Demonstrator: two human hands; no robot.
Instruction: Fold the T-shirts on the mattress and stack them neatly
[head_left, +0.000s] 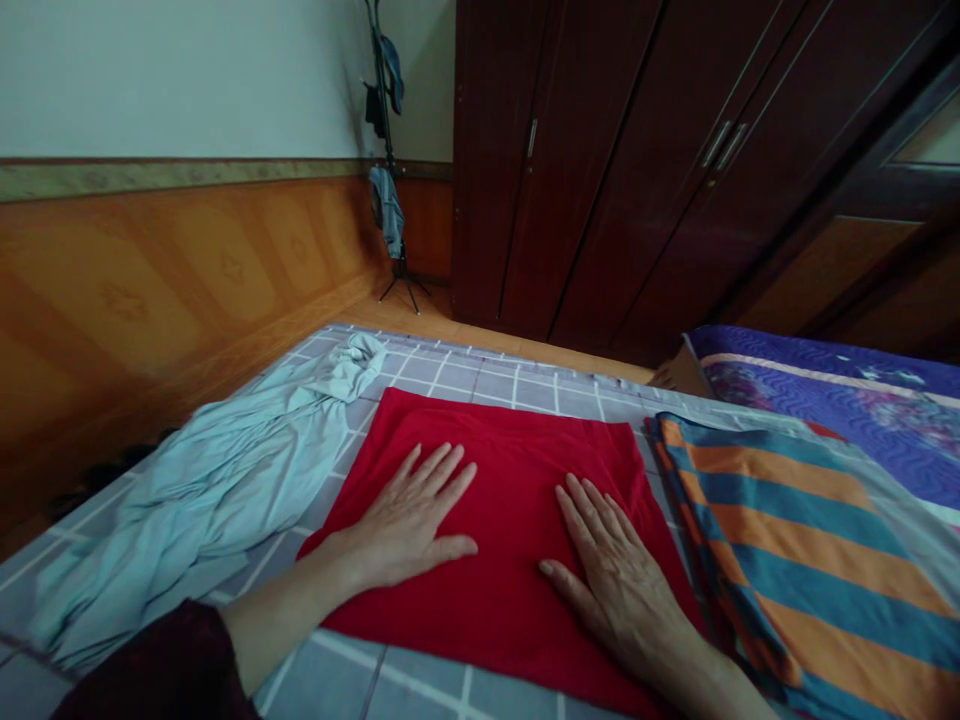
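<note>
A red folded garment (502, 600) lies flat on a grey bedsheet with a white grid (442, 380). On its left half my left hand (416, 515) rests palm down, fingers stretched out. My right hand (611, 560) lies flat on the right half, thumb pointing inward and fingers extended. Neither hand grips anything. To the left is a crumpled pale blue cloth (225, 480). Close by on the right lies a folded orange and teal striped garment (795, 530), partly beside my right forearm.
A dark wooden wardrobe (585, 180) stands beyond the bed's far edge. In the corner is a coat stand (390, 150) with a cap and cloth hanging on it. A purple patterned mattress (840, 400) is at the right, and an orange-panelled wall (187, 260) runs along the left.
</note>
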